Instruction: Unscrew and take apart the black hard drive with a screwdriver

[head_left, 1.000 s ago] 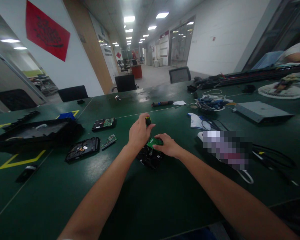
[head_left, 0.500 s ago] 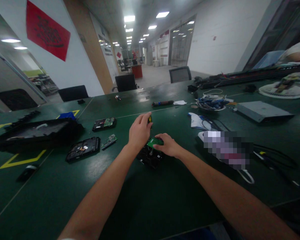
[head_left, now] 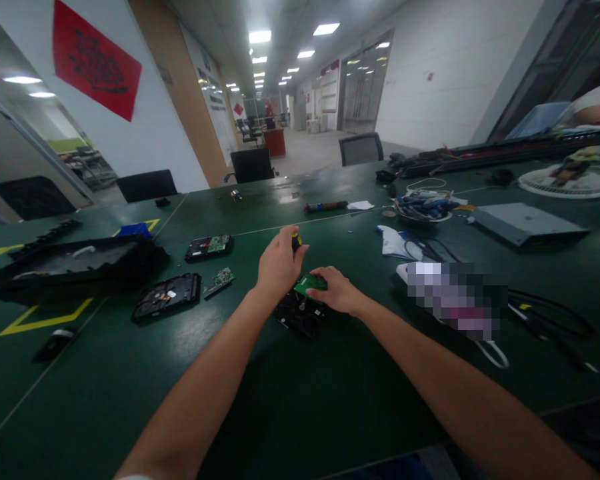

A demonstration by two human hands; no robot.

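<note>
My left hand (head_left: 279, 263) is closed round the yellow and black handle of a screwdriver (head_left: 296, 241), held upright. Its lower end is hidden behind the hand. Below it a black hard drive (head_left: 303, 319) lies on the green table (head_left: 330, 393), with a green circuit board (head_left: 310, 283) on its far part. My right hand (head_left: 334, 288) grips the drive at the board's right edge, fingers bent over the board. To the left are another hard drive (head_left: 167, 298), a loose circuit board (head_left: 220, 283) and a drive with a green board (head_left: 209, 248).
A black plastic housing (head_left: 75, 263) stands at the left. On the right are a blurred-out object (head_left: 450, 300), black cables (head_left: 555, 310), a grey metal box (head_left: 527, 222) and a bowl of blue items (head_left: 423, 205). A person's arm (head_left: 597, 107) shows at the far right.
The screwdriver handle has shifted slightly left and my left fingers have changed their hold on it. My right hand and the hard drive stay where they were.
</note>
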